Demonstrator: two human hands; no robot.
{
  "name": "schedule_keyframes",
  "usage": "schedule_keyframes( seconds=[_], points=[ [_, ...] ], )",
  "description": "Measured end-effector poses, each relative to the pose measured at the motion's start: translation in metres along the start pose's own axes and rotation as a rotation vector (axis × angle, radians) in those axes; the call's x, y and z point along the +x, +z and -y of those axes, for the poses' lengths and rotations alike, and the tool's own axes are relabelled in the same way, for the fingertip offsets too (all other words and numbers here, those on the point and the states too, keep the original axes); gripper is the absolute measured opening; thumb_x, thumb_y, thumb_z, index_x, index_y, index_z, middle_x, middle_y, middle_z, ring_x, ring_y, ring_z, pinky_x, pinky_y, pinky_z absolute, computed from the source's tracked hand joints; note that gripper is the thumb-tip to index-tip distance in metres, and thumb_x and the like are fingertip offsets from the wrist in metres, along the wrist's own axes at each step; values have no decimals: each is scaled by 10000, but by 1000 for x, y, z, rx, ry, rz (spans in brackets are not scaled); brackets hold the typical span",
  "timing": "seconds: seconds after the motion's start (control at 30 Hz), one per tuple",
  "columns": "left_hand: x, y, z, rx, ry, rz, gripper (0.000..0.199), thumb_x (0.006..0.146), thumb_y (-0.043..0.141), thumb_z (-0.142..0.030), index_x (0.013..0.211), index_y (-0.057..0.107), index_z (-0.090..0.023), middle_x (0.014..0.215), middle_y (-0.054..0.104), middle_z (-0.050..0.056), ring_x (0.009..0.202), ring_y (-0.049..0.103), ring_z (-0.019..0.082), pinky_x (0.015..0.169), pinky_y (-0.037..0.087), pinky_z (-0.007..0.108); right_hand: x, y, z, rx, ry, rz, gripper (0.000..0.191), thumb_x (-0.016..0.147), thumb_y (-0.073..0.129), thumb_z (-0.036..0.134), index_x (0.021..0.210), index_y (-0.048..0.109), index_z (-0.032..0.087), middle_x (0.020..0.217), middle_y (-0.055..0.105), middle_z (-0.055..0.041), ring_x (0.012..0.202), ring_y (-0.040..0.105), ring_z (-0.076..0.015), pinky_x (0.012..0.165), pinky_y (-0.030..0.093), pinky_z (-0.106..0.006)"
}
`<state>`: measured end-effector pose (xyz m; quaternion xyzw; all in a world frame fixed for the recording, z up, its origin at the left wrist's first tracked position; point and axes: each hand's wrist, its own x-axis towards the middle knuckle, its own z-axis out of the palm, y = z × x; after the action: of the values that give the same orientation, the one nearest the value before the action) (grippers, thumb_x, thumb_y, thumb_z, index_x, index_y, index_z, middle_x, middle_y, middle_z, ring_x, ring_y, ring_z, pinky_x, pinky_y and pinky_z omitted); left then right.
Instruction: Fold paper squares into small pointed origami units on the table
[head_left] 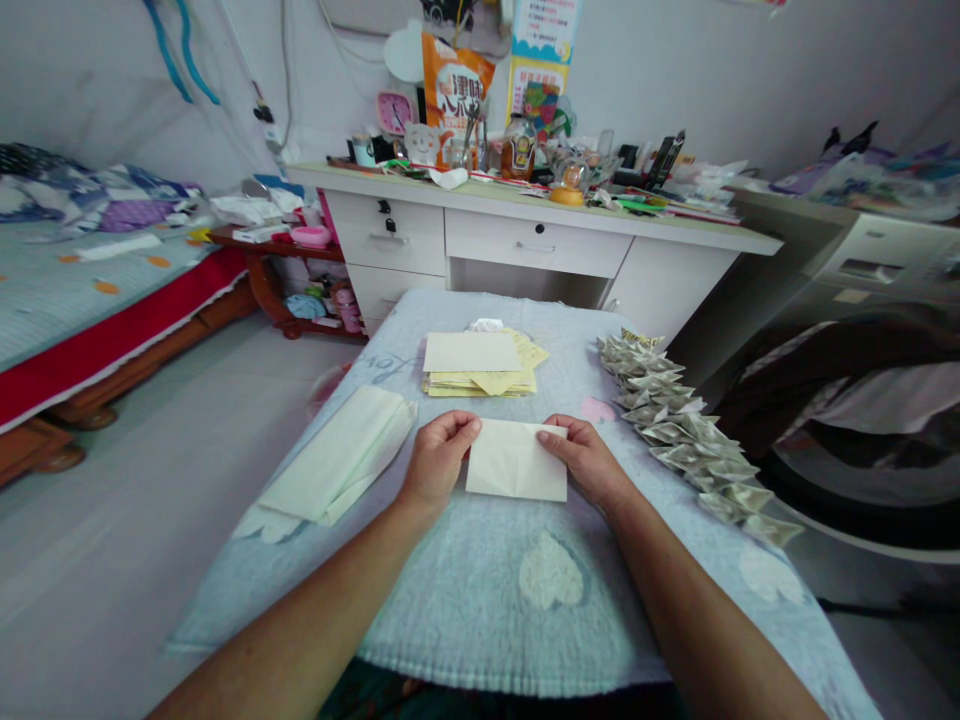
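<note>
A pale rectangular sheet of paper (516,462) with faint crease lines is held up in front of me, over the cloth-covered table. My left hand (442,450) pinches its upper left corner. At the upper right corner, my right hand (585,455) grips it with the thumb on the near face. Just beyond lies a stack of yellowish paper (480,383), with a cream sheet (471,352) on top. Left of my hands rests a longer folded bundle of pale paper (341,455). Rows of folded grey paper pieces (675,420) stand along the table's right side.
The table wears a light blue cloth (457,590) with heart patterns. Behind it stands a white desk (525,235) crowded with jars, a pink clock (394,112) and an orange bag (454,95). A bed (97,290) is at left, a washing machine (862,300) at right.
</note>
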<state>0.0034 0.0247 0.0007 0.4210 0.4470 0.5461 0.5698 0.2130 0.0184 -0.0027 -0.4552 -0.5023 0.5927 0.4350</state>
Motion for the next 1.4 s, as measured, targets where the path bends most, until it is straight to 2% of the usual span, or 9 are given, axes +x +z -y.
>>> schedule_keyframes(
  seconds=[0.33,0.93,1.4],
  points=[
    [1,-2,1,-28,-15,17,261,631,746,-316,804,640,-153,679,649,-17,579,557,101,550,417,200,-1,-1,1,-10,17,-32,324,726,702,466,718,540,185,564,529,47,442,429,-84,429,301,-203],
    [1,-2,-2,4,-14,13,182,669,686,-310,733,608,-159,619,600,-33,538,503,90,530,382,197,-2,3,3,-17,10,-15,318,733,699,455,702,537,183,555,523,47,438,425,-82,431,303,-205],
    [4,-5,4,-11,-15,0,143,703,642,-306,727,580,-180,593,535,-57,521,458,87,515,343,192,1,2,-2,-84,-13,-38,325,741,681,468,700,529,184,561,495,45,465,410,-86,448,280,-208]
  ],
)
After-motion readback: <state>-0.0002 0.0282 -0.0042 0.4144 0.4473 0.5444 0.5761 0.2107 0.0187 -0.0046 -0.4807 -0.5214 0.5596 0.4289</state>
